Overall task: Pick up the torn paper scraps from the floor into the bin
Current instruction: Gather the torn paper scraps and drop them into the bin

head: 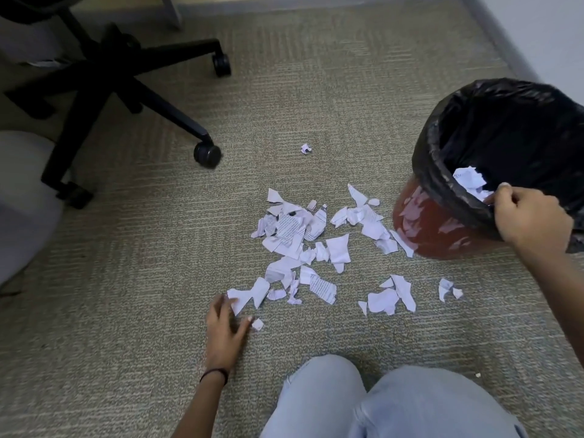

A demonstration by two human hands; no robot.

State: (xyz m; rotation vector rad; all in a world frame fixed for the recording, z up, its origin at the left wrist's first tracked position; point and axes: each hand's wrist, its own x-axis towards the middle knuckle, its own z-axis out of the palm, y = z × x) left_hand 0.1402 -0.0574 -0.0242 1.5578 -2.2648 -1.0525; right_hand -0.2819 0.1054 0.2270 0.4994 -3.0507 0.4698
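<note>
- Your left hand (226, 327) lies low on the carpet (126, 311) with its fingers spread and loose, holding nothing. Scoop up many bits at once, not one by one.
- The paper scraps (303, 245) start right at your fingertips (225, 301) and spread away toward the bin (423, 222).
- Your right hand (531, 216) grips the bin's rim and tips it toward the pile. Keep it tipped.

Black office chair base (104, 90) w/ castors upper left — grey carpet (316, 74), white wall (550, 30) far right.
</note>
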